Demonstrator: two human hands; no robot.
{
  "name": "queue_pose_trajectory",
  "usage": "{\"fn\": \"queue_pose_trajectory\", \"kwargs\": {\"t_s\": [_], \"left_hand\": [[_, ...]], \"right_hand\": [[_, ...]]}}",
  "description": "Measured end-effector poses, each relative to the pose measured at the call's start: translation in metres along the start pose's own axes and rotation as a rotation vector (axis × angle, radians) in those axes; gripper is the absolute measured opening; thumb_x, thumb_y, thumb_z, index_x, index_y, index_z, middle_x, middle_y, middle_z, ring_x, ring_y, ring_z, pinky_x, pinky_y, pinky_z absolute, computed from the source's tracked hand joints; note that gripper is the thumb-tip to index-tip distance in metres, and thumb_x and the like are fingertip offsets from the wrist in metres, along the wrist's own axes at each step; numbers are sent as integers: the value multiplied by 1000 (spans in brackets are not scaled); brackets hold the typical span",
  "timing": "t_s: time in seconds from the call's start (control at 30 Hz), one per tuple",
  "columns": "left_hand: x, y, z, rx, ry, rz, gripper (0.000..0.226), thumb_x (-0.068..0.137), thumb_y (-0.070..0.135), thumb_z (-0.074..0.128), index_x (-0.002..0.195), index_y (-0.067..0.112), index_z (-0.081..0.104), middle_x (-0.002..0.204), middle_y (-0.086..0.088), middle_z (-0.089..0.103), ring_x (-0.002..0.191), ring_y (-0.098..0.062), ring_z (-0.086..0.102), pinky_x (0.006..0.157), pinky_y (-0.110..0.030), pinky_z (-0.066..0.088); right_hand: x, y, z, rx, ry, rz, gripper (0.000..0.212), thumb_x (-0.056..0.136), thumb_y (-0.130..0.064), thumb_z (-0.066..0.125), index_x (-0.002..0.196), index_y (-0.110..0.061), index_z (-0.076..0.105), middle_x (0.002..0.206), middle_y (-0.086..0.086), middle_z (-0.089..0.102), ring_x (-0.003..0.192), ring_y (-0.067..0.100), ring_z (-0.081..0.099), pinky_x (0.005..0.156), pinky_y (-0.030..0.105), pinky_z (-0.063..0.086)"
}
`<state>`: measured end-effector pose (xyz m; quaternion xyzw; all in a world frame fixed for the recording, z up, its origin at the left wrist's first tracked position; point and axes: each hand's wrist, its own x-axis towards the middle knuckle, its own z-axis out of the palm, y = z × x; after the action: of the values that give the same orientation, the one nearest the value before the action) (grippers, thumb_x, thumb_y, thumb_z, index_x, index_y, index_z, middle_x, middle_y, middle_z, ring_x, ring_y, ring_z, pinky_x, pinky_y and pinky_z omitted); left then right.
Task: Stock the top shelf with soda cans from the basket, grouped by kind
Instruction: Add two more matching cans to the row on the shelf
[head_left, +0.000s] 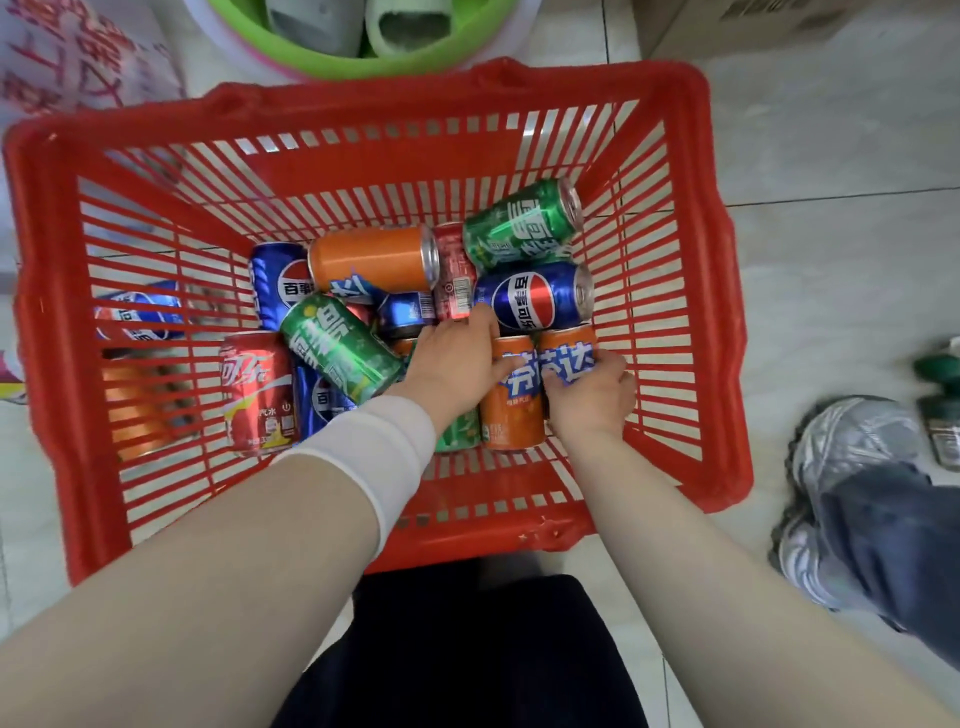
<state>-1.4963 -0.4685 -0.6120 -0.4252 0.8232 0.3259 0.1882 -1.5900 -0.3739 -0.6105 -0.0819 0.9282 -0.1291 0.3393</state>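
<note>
A red plastic basket (47, 332) stands on the floor below me with several soda cans lying in it. My left hand (452, 364) grips an orange Fanta can (511, 410) near the basket's front right. My right hand (592, 400) grips a second orange Fanta can (569, 351) right beside the first. A third orange can (371, 257) lies further back. Blue Pepsi cans (535, 299), green Sprite cans (519, 223) and red Coca-Cola cans (257, 392) lie around them. The shelf is out of view.
A green tub (337, 62) sits behind the basket and a cardboard box (753, 26) at the top right. At the right, a grey sneaker (831, 467) rests on the tiled floor beside some green items (940, 405). More cans lie outside the basket's left wall.
</note>
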Motion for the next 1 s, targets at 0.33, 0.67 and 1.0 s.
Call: {"fn": "queue_pose_trajectory", "kwargs": {"t_s": [0.33, 0.67, 1.0], "left_hand": [[4, -8, -8, -266, -170, -63, 54, 72, 55, 69, 97, 17, 41, 95, -1, 54, 89, -22, 54, 71, -33, 41], [-26, -19, -28, -499, -126, 19, 63, 67, 35, 80, 124, 24, 54, 113, 5, 45, 104, -7, 42, 85, -14, 29], [-81, -22, -44, -896, -51, -192, 57, 64, 23, 84, 115, 24, 57, 119, 0, 61, 107, -15, 59, 94, -39, 50]], "right_hand": [[10, 1, 2, -210, -89, 8, 72, 86, -46, 57, 139, -6, 30, 141, 16, 30, 133, 30, 26, 105, 46, 30], [23, 13, -4, 149, -236, -1, 56, 81, -27, 69, 127, -5, 45, 124, 12, 56, 113, 27, 55, 89, 32, 42], [-2, 1, -26, 66, -251, -40, 61, 71, -23, 79, 121, -5, 49, 119, 10, 61, 107, 25, 60, 83, 29, 44]]}}
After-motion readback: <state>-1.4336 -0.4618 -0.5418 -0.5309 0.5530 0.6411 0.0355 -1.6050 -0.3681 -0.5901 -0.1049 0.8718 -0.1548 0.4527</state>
